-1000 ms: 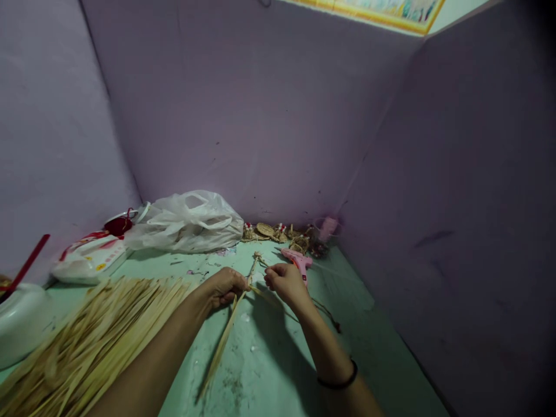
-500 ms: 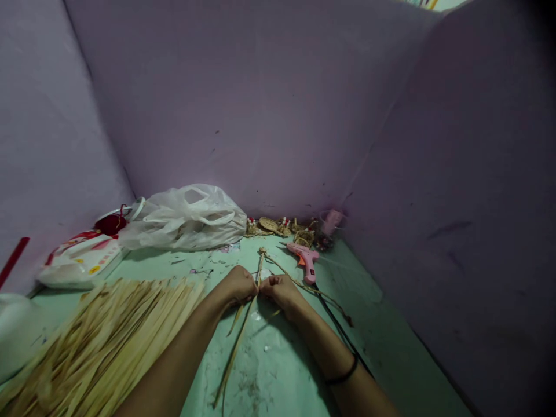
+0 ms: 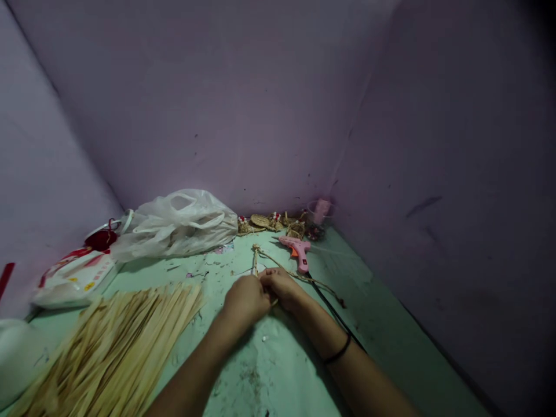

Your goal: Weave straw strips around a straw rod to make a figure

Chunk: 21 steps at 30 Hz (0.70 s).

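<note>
You've got a tan braided cord (image 3: 322,283) w/ dk brown tip (image 3: 343,303), pale-yellow/brown streaked strips (image 3: 117,347), pink glue gun (image 3: 302,260) w/ orange trigger (image 3: 294,253), white bag (image 3: 178,226), red/white pkg (image 3: 80,275), mint-green surface (image 3: 278,370) w/ dk smudges, purple wall (image 3: 260,116).

Both bare forearms (image 3: 204,359) lack sleeves; a thin black band (image 3: 339,353) circles the right.

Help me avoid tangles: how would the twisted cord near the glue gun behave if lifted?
The twisted cord is probably light, being thin. It likely flexes, since it lies gently curved. It might catch the black cable, which it appears to cross.
</note>
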Available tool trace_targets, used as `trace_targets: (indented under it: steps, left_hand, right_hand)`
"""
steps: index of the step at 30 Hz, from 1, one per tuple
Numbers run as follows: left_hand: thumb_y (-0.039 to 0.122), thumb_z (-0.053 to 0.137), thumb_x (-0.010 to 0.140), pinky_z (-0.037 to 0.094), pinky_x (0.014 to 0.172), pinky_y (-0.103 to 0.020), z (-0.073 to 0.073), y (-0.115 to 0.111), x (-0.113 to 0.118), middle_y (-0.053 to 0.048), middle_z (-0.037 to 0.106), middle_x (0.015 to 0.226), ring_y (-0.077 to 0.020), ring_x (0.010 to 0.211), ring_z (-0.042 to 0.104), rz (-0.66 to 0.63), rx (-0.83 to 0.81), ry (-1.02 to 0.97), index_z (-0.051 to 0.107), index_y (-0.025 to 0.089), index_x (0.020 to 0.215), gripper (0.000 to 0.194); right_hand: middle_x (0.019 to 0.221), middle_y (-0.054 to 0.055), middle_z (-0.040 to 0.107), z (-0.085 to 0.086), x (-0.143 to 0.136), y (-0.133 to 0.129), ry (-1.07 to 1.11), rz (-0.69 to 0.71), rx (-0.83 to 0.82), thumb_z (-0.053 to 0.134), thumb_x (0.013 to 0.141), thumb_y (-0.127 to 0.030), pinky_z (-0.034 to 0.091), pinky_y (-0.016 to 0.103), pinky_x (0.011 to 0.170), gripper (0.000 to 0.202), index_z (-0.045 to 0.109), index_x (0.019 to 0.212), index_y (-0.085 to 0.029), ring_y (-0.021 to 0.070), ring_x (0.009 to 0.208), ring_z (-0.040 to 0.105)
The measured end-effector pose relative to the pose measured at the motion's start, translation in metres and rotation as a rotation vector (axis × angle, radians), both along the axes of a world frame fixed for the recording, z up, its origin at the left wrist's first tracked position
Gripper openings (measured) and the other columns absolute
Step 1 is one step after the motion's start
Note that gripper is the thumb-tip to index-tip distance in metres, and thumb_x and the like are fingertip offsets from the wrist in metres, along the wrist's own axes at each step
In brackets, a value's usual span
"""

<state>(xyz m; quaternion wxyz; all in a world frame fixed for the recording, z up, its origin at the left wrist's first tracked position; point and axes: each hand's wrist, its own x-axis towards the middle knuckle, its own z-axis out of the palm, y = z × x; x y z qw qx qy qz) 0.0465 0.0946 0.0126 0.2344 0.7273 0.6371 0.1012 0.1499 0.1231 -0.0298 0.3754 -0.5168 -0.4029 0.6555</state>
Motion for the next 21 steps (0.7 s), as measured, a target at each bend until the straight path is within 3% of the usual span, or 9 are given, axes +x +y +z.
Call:
trace_targets:
  steps: [2, 4, 8, 12, 15, 18, 21]
  left_hand:
    - [0.026, 0.047, 0.065, 0.032, 0.045, -0.022, 0.001, 0.011, -0.011, -0.005, 0.053, 0.045, -0.0144, 0.046, 0.051, 0.129, -0.017, -0.156, 0.06, 0.011, 0.057, 0.022]
    - [0.024, 0.045, 0.065, 0.028, 0.039, -0.02, -0.001, 0.019, -0.017, 0.001, 0.045, 0.036, -0.0097, 0.033, 0.04, 0.277, -0.167, -0.385, 0.059, 0.012, 0.061, 0.019]
    - [0.022, 0.048, 0.061, 0.025, 0.034, -0.018, -0.012, 0.022, -0.013, 0.002, 0.046, 0.039, -0.0068, 0.03, 0.037, 0.312, -0.451, -0.746, 0.052, 0.012, 0.056, 0.011]
    - [0.017, 0.045, 0.055, 0.021, 0.032, -0.018, -0.022, 0.021, -0.008, 0.003, 0.042, 0.035, -0.0065, 0.028, 0.033, 0.304, -0.482, -0.702, 0.051, 0.012, 0.051, 0.008]
    - [0.016, 0.046, 0.053, 0.014, 0.033, -0.018, -0.031, 0.022, -0.009, 0.007, 0.03, 0.03, -0.0036, 0.028, 0.022, 0.273, -0.35, -0.655, 0.044, 0.015, 0.044, 0.009]
    - [0.017, 0.047, 0.052, 0.009, 0.036, -0.019, -0.042, 0.025, -0.009, 0.009, 0.023, 0.032, -0.0024, 0.033, 0.017, 0.221, -0.21, -0.619, 0.035, 0.016, 0.039, 0.018]
    - [0.016, 0.045, 0.052, 0.009, 0.038, -0.021, -0.049, 0.028, -0.008, 0.008, 0.022, 0.034, -0.0032, 0.036, 0.017, 0.204, -0.164, -0.56, 0.036, 0.016, 0.038, 0.017]
  right_hand:
    - [0.037, -0.004, 0.044, -0.001, 0.003, 0.002, 0.035, 0.05, 0.015, 0.047, 0.05, -0.009, 0.023, 0.019, 0.039, 0.006, 0.051, 0.048, -0.012, 0.0054, 0.035, 0.035]
    - [0.039, -0.003, 0.046, -0.003, 0.005, 0.004, 0.055, 0.092, 0.032, 0.047, 0.05, -0.01, 0.025, 0.019, 0.041, 0.004, 0.05, 0.048, -0.013, 0.0058, 0.037, 0.037]
    - [0.042, -0.003, 0.049, -0.007, 0.007, 0.005, 0.044, 0.154, 0.068, 0.048, 0.05, -0.011, 0.03, 0.019, 0.045, 0.003, 0.049, 0.049, -0.013, 0.0069, 0.041, 0.041]
    - [0.042, -0.003, 0.047, -0.014, 0.008, 0.009, -0.157, 0.203, 0.199, 0.048, 0.055, -0.012, 0.025, 0.02, 0.043, 0.006, 0.05, 0.049, -0.014, 0.0058, 0.039, 0.035]
    - [0.046, -0.002, 0.05, -0.015, 0.01, 0.009, -0.354, 0.188, 0.321, 0.049, 0.055, -0.01, 0.023, 0.02, 0.045, 0.006, 0.053, 0.051, -0.014, 0.0069, 0.044, 0.039]
    - [0.053, 0.003, 0.057, -0.007, 0.011, 0.004, -0.698, 0.176, 0.486, 0.051, 0.056, -0.012, 0.025, 0.021, 0.047, 0.008, 0.059, 0.056, -0.014, 0.0103, 0.051, 0.045]
    - [0.06, 0.009, 0.062, 0.005, 0.009, -0.002, -0.932, 0.148, 0.505, 0.052, 0.056, -0.014, 0.026, 0.024, 0.049, 0.012, 0.063, 0.059, -0.014, 0.0139, 0.055, 0.05]
